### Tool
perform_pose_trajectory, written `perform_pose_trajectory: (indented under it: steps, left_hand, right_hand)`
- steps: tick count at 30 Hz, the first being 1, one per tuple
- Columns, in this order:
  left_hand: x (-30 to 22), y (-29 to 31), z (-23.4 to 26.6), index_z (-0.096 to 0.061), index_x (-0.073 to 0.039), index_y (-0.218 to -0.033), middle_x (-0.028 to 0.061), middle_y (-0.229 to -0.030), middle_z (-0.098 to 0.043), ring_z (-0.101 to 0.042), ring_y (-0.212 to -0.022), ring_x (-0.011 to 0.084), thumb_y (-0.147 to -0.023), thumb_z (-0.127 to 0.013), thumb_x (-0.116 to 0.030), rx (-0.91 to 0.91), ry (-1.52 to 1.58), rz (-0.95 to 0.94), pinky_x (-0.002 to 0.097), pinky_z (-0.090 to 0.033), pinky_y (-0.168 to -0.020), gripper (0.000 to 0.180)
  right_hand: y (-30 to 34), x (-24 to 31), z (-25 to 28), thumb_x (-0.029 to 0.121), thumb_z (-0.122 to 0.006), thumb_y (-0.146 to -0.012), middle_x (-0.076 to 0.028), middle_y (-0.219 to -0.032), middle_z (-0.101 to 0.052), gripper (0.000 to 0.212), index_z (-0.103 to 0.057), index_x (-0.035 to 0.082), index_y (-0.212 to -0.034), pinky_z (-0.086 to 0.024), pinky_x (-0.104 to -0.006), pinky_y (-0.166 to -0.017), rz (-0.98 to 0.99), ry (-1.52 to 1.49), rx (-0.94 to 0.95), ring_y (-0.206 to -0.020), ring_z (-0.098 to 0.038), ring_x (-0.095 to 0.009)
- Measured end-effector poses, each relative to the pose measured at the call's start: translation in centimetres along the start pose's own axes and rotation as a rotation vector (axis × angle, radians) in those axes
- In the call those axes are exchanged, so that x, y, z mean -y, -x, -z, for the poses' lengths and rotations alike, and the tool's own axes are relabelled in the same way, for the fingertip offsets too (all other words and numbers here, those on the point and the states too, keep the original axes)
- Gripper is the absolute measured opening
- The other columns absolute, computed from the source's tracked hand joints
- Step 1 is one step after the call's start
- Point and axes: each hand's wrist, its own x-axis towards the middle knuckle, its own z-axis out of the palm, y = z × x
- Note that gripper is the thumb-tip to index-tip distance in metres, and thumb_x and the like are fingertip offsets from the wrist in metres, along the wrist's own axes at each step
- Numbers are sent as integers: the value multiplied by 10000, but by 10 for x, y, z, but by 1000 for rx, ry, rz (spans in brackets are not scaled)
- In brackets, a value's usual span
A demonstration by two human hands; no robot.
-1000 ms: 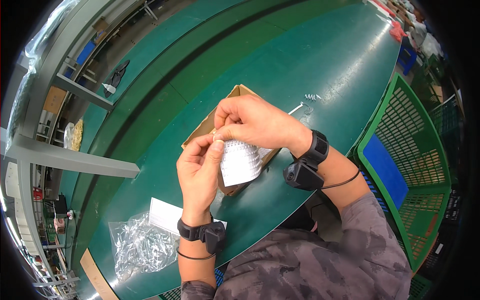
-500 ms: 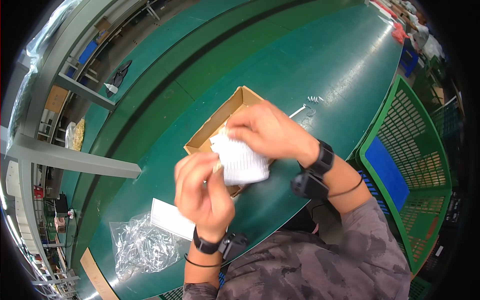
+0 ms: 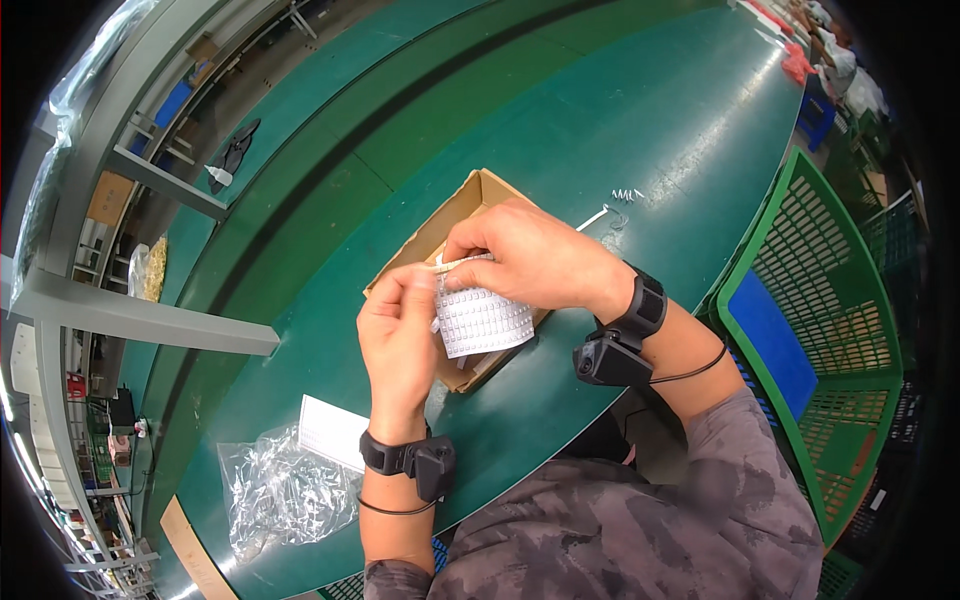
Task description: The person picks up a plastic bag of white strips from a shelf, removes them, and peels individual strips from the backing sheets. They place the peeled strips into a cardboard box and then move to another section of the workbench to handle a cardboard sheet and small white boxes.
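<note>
Over a cardboard box (image 3: 430,238), both hands pinch a thin pale yellowish edge at the top of a white sheet of small printed labels (image 3: 485,322). My left hand (image 3: 398,325) has its thumb and fingers closed at the left end of that edge. From the right, my right hand (image 3: 530,255) grips it between thumb and fingers. The sheet hangs down, slightly curved, with rows of small marks showing. It hides part of the box, whose contents I cannot make out.
A clear plastic bag (image 3: 285,490) and another white printed sheet (image 3: 330,432) lie on the green table (image 3: 560,130) at the left. A white coiled piece (image 3: 627,194) lies beyond the box. Green plastic crates (image 3: 840,270) stand at the right, a grey metal frame (image 3: 160,315) at the left.
My left hand has moved up to the sheet's top edge, its fingers now near the right hand's. The sheet, blurred before, hangs steadier, its printed rows clearer.
</note>
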Motion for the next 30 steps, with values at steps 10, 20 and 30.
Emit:
perform_pose_trajectory:
  steps: [10,20,30]
  left_hand:
    - [-48,44,-21,-566,2,-994,120,-912,-664,-636,-774,226,-995,-532,-80,-297,-620,-1039,294,-522,-736,89]
    - [-16,4,-9,-615,-27,-1040,3,-828,-580,-551,-747,81,-974,-634,-193,-21,226,87,233,-476,-661,180]
    - [-38,28,-25,-592,-15,-911,87,-855,-590,-562,-715,222,-925,-634,-59,-174,-617,-785,282,-452,-643,62]
  right_hand:
    - [-5,-10,6,154,-678,-860,-141,-802,-699,202,-710,-26,-946,-514,-318,-694,-88,-66,-106,-747,-668,-194]
    - [-1,-4,-9,67,-543,-915,-205,-999,-689,267,-641,-21,-1147,-511,-352,-825,234,-32,25,-941,-667,-262]
    - [-1,-15,0,181,-629,-892,-158,-805,-685,207,-697,-7,-944,-504,-332,-698,15,-97,-5,-765,-670,-230]
